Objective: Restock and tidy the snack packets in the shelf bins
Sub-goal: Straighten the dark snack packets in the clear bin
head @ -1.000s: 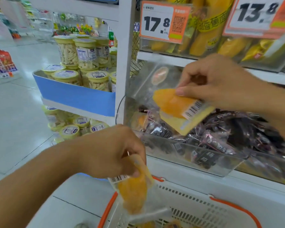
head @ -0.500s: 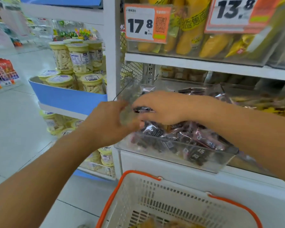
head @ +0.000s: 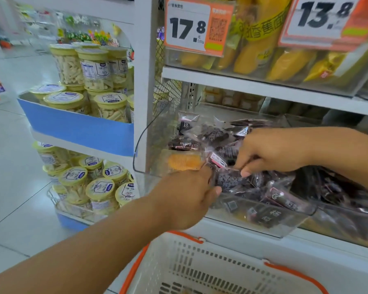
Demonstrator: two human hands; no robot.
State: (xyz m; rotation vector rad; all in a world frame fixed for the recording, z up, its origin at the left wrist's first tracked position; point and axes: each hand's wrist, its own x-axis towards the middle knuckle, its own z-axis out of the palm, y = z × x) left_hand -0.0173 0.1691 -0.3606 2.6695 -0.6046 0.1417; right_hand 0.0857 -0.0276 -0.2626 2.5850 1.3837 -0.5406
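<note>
Both my hands are in the clear plastic bin (head: 263, 224) on the middle shelf, right among the dark snack packets (head: 212, 134) heaped inside it. My left hand (head: 187, 198) comes in from below, fingers curled at the bin's front left corner, thumb and fingertips closing on a dark packet (head: 228, 181) with white print on it. My right hand (head: 270, 151) reaches in from the right, fingers curled downward, and its fingertips (head: 245, 173) pinch the same dark packet at its upper right edge. So the two hands meet on that one packet, just above the bin's front wall.

Just left of my left hand's knuckles, an orange snack packet (head: 184, 162) lies at the bin's left end, touching the dark ones above it. More dark packets spill along the front of the bin and on to the right, under my right forearm.

On the shelf above, yellow packets (head: 261, 52) fill another clear bin behind two orange-edged price tags, 17.8 (head: 188, 28) and 13.8 (head: 323, 15). Below my arms stands a white basket (head: 217, 266) with orange handles; what lies in it I cannot make out. Off to the left, yellow-lidded jars (head: 96, 68) stack on blue-fronted shelves.
</note>
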